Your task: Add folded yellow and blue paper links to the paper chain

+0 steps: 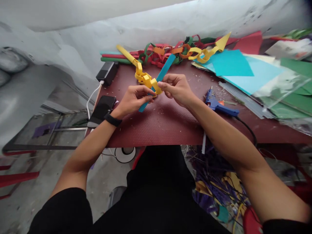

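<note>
1. head view: two bare hands work above a dark red tabletop (146, 131), a yellow paper chain (145, 79) and a blue paper strip (166, 67) between them.
2. left hand (130, 100), a black band (112, 119) at its wrist, has thumb and fingers pinched together on the blue strip, just beside the chain's near loop.
3. right hand (178, 88) is half curled, thumb and forefinger closed on that yellow loop.
4. the strip slants from near left to far right and appears to pass through the loop; the chain trails toward the far left.
5. at far center, red, green and orange paper chains (158, 51) lie heaped by the wall.
6. a blue glue gun (218, 105) rests to the right, near blue paper sheets (234, 63) and clear sticks (246, 99).
7. to the left lies a dark phone (105, 105).
</note>
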A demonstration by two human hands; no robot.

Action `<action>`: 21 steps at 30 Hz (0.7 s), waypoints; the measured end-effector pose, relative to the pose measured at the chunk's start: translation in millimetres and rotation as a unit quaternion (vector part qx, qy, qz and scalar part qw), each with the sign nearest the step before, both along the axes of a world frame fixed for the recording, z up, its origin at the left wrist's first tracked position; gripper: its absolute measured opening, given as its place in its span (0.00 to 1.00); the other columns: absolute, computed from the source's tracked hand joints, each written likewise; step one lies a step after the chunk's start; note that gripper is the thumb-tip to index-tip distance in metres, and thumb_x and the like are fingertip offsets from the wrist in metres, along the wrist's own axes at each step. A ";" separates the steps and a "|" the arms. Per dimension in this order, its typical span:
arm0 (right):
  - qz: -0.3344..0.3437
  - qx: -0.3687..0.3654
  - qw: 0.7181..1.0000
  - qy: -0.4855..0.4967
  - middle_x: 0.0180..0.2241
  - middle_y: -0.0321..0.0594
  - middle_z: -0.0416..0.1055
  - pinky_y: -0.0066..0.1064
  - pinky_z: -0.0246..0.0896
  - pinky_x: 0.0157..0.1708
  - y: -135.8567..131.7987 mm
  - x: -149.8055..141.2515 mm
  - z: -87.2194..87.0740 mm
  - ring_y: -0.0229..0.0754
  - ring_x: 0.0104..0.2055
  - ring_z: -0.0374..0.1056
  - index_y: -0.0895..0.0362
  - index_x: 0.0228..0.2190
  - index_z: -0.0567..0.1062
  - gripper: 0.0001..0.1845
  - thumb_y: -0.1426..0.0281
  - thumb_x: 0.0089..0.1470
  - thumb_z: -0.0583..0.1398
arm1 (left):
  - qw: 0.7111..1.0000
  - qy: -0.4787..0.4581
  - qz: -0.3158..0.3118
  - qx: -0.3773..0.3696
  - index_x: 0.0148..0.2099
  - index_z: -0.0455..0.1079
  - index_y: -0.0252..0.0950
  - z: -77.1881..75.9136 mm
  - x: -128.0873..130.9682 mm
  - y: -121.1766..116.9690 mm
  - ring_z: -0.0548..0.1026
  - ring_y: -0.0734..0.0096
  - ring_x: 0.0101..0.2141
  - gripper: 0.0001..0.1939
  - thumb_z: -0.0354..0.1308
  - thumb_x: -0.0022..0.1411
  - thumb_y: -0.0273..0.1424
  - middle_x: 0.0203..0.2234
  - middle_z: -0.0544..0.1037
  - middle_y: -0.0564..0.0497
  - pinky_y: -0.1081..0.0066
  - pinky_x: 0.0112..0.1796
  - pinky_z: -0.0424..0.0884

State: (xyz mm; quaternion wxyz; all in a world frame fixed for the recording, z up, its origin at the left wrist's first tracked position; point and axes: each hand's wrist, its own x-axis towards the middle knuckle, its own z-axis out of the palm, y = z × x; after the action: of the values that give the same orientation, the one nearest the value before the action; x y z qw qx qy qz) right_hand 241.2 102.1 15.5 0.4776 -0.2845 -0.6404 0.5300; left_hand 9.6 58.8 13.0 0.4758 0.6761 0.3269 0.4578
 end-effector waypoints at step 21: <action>-0.037 0.043 0.996 -0.066 0.35 0.36 0.72 0.37 0.68 0.25 -2.2 -1.0 -10.0 0.42 0.31 0.66 0.47 0.38 0.69 0.33 0.40 0.54 0.78 | 0.996 -0.029 -0.022 -0.079 0.49 0.85 0.36 8.9 4.5 -10.3 0.93 0.57 0.44 0.15 0.77 0.72 0.42 0.42 0.91 0.45 0.56 0.53 0.92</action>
State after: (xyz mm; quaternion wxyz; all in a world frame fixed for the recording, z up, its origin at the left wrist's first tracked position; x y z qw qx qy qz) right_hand 240.2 99.9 5.5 0.4649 -0.3215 -0.6817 0.4645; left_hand 14.0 48.5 21.9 0.5471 0.6297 0.3333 0.4393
